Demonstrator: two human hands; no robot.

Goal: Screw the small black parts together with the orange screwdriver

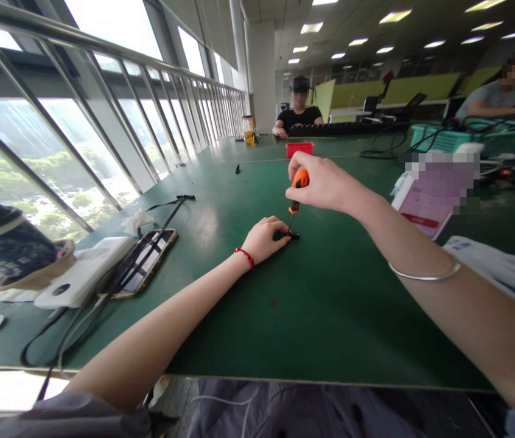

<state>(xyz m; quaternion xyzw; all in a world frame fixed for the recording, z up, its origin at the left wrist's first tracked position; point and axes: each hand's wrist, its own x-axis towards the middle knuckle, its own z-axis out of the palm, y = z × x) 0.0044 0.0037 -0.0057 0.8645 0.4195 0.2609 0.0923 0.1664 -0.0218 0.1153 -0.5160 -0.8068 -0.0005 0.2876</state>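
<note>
Right forearm partly hides white packet.

Screwdriver above part — phone to left

To the left, the tabletop is bordered by a metal railing. Near it are set a lidded dark cup, a white box and a smartphone crossed by black cables. At far right, a teal basket is placed.

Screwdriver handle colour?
Screwdriver handle: orange with black. Shows best in the head view, the only one.
</note>
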